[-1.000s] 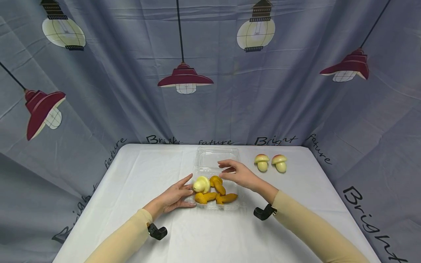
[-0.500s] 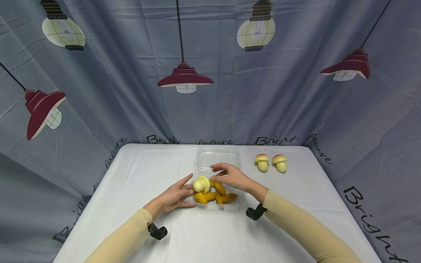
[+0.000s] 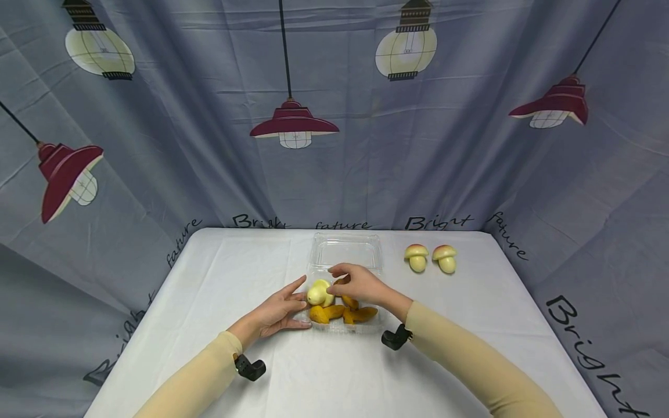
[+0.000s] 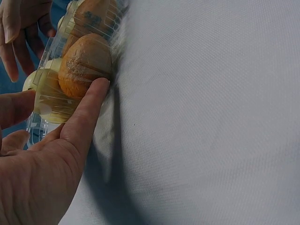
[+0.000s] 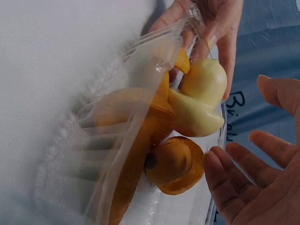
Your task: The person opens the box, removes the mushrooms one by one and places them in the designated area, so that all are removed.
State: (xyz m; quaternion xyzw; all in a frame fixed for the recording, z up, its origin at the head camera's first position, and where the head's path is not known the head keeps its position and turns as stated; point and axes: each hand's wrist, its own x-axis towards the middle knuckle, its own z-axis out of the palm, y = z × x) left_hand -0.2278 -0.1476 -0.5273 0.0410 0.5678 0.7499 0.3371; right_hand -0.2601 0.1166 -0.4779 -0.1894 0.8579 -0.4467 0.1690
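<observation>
A clear plastic clamshell box (image 3: 384, 316) stands with its lid (image 3: 347, 251) laid back. Inside are a pale yellow toy mushroom (image 3: 317, 294) and three orange-brown ones: a rear one (image 3: 350, 302), a front-left one (image 3: 326, 314) and a front-right one (image 3: 362, 315). Against the box's left side rests my left hand (image 3: 276, 312), fingers spread and thumb at the near corner. My right hand (image 3: 364, 285) hovers over the box, partly hiding the rear brown mushroom. In the right wrist view its fingertips (image 5: 213, 164) lie beside that brown mushroom (image 5: 174, 165), gripping nothing; whether they touch is unclear.
Two pale mushrooms with reddish caps, a left one (image 3: 416, 258) and a right one (image 3: 445, 259), lie on the white-covered table (image 3: 324, 377) at the back right. A grey-blue curtain (image 3: 334, 186) printed with lamps hangs behind the table's far edge.
My right hand has moved left and slightly nearer, from the box's right rear to above the rear brown mushroom and beside the pale one. My left hand has stayed put.
</observation>
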